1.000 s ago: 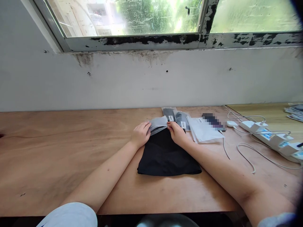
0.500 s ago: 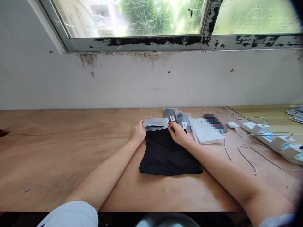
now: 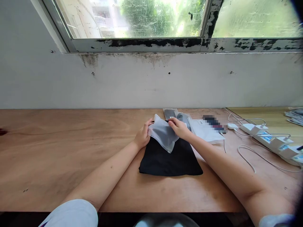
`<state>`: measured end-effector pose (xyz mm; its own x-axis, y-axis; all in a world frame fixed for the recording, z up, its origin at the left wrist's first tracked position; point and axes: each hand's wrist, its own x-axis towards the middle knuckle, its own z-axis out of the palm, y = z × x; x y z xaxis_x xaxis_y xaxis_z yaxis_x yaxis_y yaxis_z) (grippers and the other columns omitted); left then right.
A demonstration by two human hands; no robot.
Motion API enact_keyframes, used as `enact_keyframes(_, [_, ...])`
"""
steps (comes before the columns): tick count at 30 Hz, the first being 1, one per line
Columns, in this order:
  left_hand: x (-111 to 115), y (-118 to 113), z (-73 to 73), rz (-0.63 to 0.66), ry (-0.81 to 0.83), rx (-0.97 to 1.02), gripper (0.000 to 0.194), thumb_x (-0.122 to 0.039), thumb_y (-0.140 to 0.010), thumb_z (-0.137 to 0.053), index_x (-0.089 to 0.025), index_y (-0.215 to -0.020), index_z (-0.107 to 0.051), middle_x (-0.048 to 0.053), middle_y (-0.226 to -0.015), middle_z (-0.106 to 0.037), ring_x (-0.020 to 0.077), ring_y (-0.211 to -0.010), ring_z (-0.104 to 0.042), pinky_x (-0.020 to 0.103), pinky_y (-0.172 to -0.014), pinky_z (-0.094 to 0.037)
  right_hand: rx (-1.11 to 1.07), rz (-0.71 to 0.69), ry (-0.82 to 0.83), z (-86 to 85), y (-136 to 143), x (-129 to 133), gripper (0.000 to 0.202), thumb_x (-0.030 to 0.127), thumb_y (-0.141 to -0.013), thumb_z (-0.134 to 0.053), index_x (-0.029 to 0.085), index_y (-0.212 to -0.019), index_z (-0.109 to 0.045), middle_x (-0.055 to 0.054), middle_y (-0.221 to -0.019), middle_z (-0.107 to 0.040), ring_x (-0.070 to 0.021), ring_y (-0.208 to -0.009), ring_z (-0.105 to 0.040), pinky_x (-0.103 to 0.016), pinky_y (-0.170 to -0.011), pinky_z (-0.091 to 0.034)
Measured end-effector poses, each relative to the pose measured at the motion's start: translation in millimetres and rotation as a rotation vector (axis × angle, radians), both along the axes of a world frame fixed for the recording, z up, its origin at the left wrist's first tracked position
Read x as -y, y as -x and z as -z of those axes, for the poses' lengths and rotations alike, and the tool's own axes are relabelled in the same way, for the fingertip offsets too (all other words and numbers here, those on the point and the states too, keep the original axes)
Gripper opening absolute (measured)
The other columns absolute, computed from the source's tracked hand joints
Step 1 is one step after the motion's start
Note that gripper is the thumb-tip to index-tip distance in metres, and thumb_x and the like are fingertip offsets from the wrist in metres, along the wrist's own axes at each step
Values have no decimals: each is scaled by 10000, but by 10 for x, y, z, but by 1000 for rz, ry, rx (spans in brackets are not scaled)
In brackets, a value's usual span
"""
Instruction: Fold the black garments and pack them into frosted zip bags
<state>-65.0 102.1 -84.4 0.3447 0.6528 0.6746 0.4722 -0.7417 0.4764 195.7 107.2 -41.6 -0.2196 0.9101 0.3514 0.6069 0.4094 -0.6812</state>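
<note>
A folded black cloth (image 3: 170, 162) lies on the wooden table (image 3: 71, 142) in front of me. Above its upper part, a translucent whitish plastic bag (image 3: 163, 134) is held tilted, one corner pointing down over the cloth. My left hand (image 3: 142, 134) grips the bag's left edge. On the other side my right hand (image 3: 178, 127) pinches the bag near its upper right edge, thumb on top. The cloth's top edge is mostly hidden behind the bag and my hands.
Behind my right hand lie bagged grey items (image 3: 183, 118) and a stack of white plastic bags (image 3: 207, 130). A blurred dark object (image 3: 214, 123) rests on them. Farther right are a white power strip (image 3: 272, 138) and loose cables (image 3: 248, 149).
The plastic bag has turned from a flat, edge-on position to hanging with its face visible and a corner down. My right hand has shifted slightly right, my left slightly right too.
</note>
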Motion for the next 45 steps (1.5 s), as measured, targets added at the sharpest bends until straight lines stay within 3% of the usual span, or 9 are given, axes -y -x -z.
enact_keyframes(6, [47,25,-38,23,7,11,570,-351,-1021,-427,-259,-1544,-218,135,-1368,-589,248,-1253,-588,453,-1050,-467,-171,-17,344,-126,74,92,256,392,-882,-578,205,-984,-720,-52,-1011,-736,-211,-906,-647,-296,-744,-463])
enact_keyframes(10, [73,9,-48,54,150,134,918,-438,-850,-708,-247,-1567,-167,137,-1323,-608,265,-1113,-656,438,-975,-517,-231,57,237,-370,72,200,177,356,-818,-613,197,-825,-690,-12,-794,-693,-167,-725,-592,-269,-620,-404])
enact_keyframes(13, [39,-32,-58,87,281,312,1011,-460,-735,-809,-231,-1543,-246,156,-1394,-562,266,-1096,-665,409,-934,-548,-239,79,77,-579,69,309,134,313,-803,-612,203,-787,-686,-1,-770,-686,-159,-706,-590,-272,-633,-418])
enact_keyframes(16, [-2,-67,-86,130,388,411,946,-458,-660,-858,-200,-1455,-415,142,-1384,-590,292,-1164,-639,408,-953,-550,-199,77,-73,-705,64,403,121,286,-818,-598,214,-776,-686,4,-749,-680,-159,-689,-590,-283,-642,-432])
enact_keyframes(22, [-52,-39,-57,216,604,281,444,-446,-646,-867,-128,-927,-737,84,-947,-769,317,-965,-708,463,-909,-570,-134,40,-306,-739,61,487,135,226,-862,-574,229,-786,-686,-8,-809,-665,-163,-743,-588,-296,-683,-444])
enact_keyframes(28, [-78,-49,-17,205,630,307,451,-427,-584,-897,-153,-907,-743,77,-944,-772,310,-961,-713,472,-909,-569,-99,2,-331,-804,22,513,140,222,-883,-581,236,-805,-696,-13,-815,-655,-168,-755,-580,-306,-701,-453])
enact_keyframes(33, [-59,-80,-39,267,571,293,385,-435,-711,-829,-162,-966,-736,72,-996,-762,285,-995,-698,461,-946,-545,-100,46,-340,-855,-60,471,130,262,-882,-584,231,-822,-695,-23,-850,-683,-178,-771,-599,-315,-721,-467])
enact_keyframes(39, [-144,-43,25,219,485,275,382,-450,-840,-709,-185,-1115,-718,83,-1128,-730,281,-1073,-659,437,-951,-527,-31,345,-348,-969,-537,162,161,298,-875,-547,201,-905,-671,-70,-883,-703,-224,-812,-616,-351,-755,-472])
enact_keyframes(45, [-194,-93,70,-190,238,-138,214,-410,-799,-688,-218,-870,-751,108,-1069,-712,360,-1134,-573,541,-1017,-438,110,643,37,-1041,-1374,-141,265,367,-883,-572,186,-1059,-653,-147,-987,-694,-257,-857,-617,-345,-718,-488])
